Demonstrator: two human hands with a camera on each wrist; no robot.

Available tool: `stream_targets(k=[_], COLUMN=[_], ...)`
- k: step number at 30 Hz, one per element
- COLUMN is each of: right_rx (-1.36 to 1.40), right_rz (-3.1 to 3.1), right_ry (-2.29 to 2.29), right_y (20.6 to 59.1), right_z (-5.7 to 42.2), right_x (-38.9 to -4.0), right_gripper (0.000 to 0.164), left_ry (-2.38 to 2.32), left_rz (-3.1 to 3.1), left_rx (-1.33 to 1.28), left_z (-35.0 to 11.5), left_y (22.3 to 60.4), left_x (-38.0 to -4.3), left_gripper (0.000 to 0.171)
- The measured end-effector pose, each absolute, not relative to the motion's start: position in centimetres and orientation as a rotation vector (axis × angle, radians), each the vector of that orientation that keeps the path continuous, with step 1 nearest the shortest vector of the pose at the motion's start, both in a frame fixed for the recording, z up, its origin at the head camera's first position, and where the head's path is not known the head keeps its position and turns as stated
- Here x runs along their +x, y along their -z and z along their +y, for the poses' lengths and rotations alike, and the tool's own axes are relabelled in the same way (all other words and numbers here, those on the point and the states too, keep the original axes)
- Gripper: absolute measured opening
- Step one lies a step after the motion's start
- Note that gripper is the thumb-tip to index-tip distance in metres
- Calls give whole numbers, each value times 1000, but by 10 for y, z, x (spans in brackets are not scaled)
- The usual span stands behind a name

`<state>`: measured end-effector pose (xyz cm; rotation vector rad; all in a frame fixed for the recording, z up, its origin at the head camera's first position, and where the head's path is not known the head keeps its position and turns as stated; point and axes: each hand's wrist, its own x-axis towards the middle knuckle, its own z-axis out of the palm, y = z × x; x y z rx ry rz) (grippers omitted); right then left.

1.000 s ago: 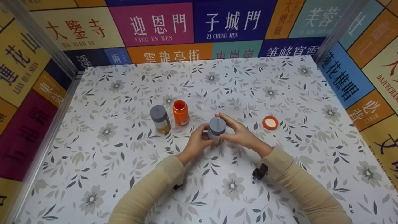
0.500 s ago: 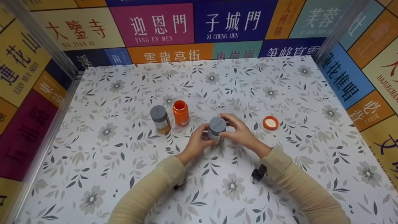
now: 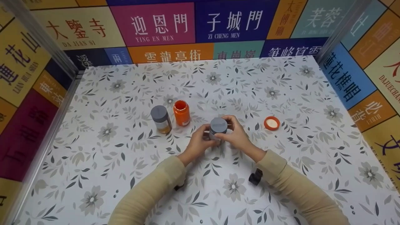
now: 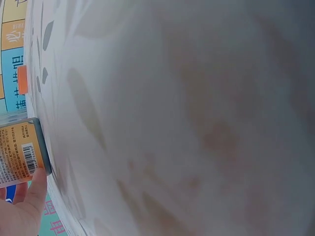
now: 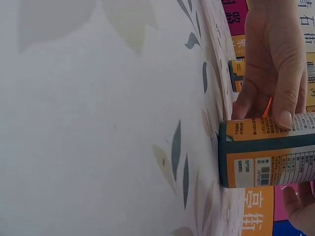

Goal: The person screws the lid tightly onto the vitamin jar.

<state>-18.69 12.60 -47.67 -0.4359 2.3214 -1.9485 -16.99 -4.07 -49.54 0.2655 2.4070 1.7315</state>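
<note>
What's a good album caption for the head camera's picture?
Left hand and right hand hold a gray-capped bottle near an open orange bottle and another capped bottle.

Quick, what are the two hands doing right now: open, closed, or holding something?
Left hand: closed, holding the bottle by its side.
Right hand: closed around that bottle's gray cap.

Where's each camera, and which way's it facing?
Head: worn there, facing forward and down at the round grey-lidded plastic bottle; left hand, right hand, beige sleeves show.
Left wrist: worn there, facing across white floral tabletop; left hand shows.
Right wrist: worn there, facing likewise; both hands show.
Both wrist views share the bottle.
</note>
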Motion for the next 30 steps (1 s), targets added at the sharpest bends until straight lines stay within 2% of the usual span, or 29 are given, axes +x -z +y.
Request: stream_targets(k=[12, 16, 20, 25, 30], right_rx=[-242, -301, -483, -711, -772], right_rz=[2418, 2352, 2247, 2142, 2103], right_ry=[1990, 1914, 1793, 1712, 1706], right_y=[482, 481, 472, 462, 459], right_z=[112, 118, 130, 144, 151], right_x=[-178, -179, -184, -193, -198], right_gripper=[57, 75, 90, 80, 74], left_ry=[-1709, -1709, -1723, -1750, -1763], left_rz=[2407, 2415, 2408, 2380, 2367], left_rx=[242, 254, 273, 265, 267], left_z=[-41, -42, -41, -40, -41], left_y=[495, 496, 497, 497, 496], left_x=[-170, -171, -171, -171, -170], left_gripper=[54, 54, 54, 53, 54])
